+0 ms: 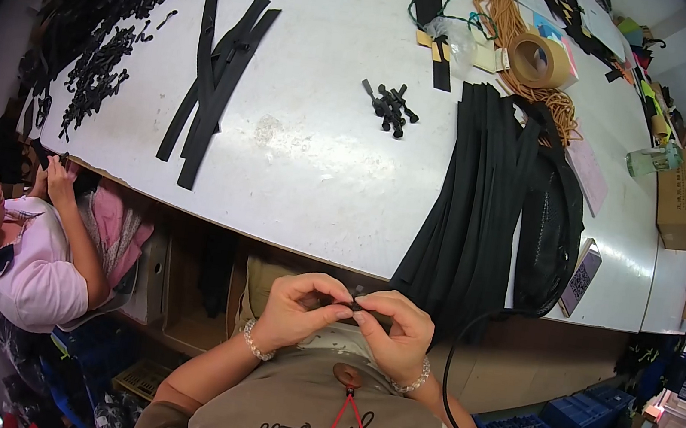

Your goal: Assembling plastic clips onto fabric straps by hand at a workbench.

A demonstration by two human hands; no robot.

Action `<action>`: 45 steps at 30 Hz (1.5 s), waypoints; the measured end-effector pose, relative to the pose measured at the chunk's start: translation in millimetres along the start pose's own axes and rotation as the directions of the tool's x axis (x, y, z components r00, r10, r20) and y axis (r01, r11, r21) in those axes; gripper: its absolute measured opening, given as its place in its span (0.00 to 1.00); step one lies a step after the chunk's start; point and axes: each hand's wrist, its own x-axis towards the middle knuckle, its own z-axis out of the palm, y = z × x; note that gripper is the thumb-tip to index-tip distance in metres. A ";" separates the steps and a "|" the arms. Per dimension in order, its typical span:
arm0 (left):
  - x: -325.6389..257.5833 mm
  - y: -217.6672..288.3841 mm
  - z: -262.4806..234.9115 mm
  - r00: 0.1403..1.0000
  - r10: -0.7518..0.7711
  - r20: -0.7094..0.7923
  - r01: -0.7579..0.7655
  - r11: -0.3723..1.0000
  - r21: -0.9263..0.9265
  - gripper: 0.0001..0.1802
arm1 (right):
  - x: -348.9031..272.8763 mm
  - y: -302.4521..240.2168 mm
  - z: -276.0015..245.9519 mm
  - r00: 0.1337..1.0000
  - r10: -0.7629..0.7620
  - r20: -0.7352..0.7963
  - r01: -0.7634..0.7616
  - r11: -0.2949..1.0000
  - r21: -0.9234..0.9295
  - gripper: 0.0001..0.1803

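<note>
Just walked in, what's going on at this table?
The person's left hand and right hand meet by the near edge of the white table, pinching a small dark piece, too hidden to identify. Ahead lies a little pile of black pieces, with long black strips to its right. At left, a co-worker has both hands raised by the table.

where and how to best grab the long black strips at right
Probably gather the near ends, coming from the near side: the long black strips run lengthwise that way, and these ends appear to overhang the white table.
</note>
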 end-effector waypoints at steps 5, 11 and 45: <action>-2.8 -4.3 4.1 0.996 -0.065 -0.068 0.057 0.992 -0.110 0.13 | -6.3 4.8 5.3 0.970 0.243 -0.021 -0.227 0.932 0.283 0.09; -0.8 0.1 6.3 0.988 -0.088 -0.128 0.084 0.996 -0.035 0.11 | -6.5 9.7 6.4 0.970 0.239 -0.034 -0.213 0.914 0.344 0.09; -0.2 2.5 4.6 1.000 0.026 -0.009 -0.025 0.996 0.089 0.08 | -1.5 -0.4 3.4 0.995 0.086 0.051 -0.083 0.994 -0.073 0.06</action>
